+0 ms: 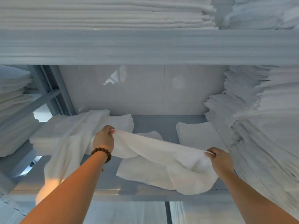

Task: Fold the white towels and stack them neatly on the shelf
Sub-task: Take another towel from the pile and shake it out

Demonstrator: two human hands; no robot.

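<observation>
A white towel is stretched between my two hands above the grey shelf. My left hand, with a bead bracelet at the wrist, pinches one corner. My right hand pinches the opposite corner. The towel's lower part sags and lies crumpled on the shelf board. Behind my left hand an unfolded white towel drapes over a low stack of folded towels and hangs off the shelf's front edge. A small folded pile sits at the back right.
A tall leaning stack of white linen fills the right side of the shelf. The upper shelf beam carries more folded stacks. A metal upright stands at the left, with more linen beyond it.
</observation>
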